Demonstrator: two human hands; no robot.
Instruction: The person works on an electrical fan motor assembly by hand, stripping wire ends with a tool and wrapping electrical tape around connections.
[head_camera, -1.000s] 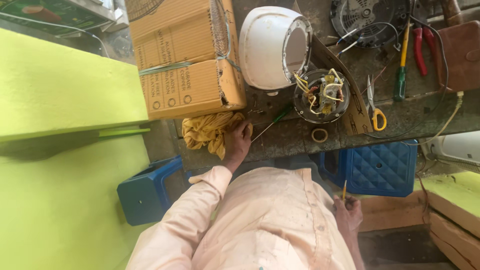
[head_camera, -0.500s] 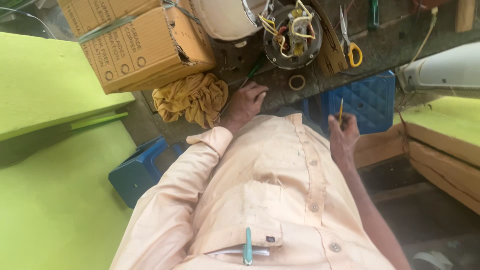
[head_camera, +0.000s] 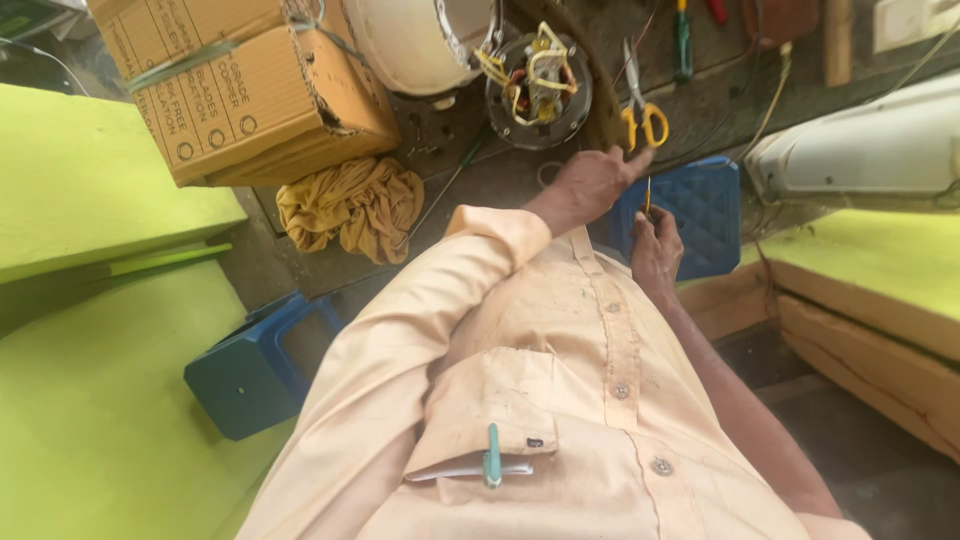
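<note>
The left hand (head_camera: 590, 185) was stretched out across the dark tabletop (head_camera: 500, 185), sleeve bunched at the wrist, knuckles up. Its fingers were loose and its forefinger pointed at the yellow handles of the scissors (head_camera: 640, 122). It was closed on nothing. From where I stood the fingertip looked to be just at the nearer handle loop, though I couldn't tell whether it touched.

The right hand (head_camera: 655, 248) was drawn in close to the chest, bare forearm bent. It was pinched shut round a thin tool (head_camera: 647, 195) that stood upright with its tip pointing away from the body, just in front of the blue stool (head_camera: 705, 215).

The trouble I could see coming:
- **Tool tip:** it sat close under the left wrist, so a careless pull back of that arm might have jabbed it.
- **Scissors:** they lay blades away, close beside the open motor (head_camera: 535, 85) with its loose yellow wires. Dragging them by one loop could have swung the blades into that wiring or nicked a lead.
- **Small screws:** they lay scattered on the tabletop left of the motor, and the sleeve could easily have swept them off.

The rag (head_camera: 350, 205) and the box (head_camera: 240, 90) lay further left, well apart from both hands.
</note>
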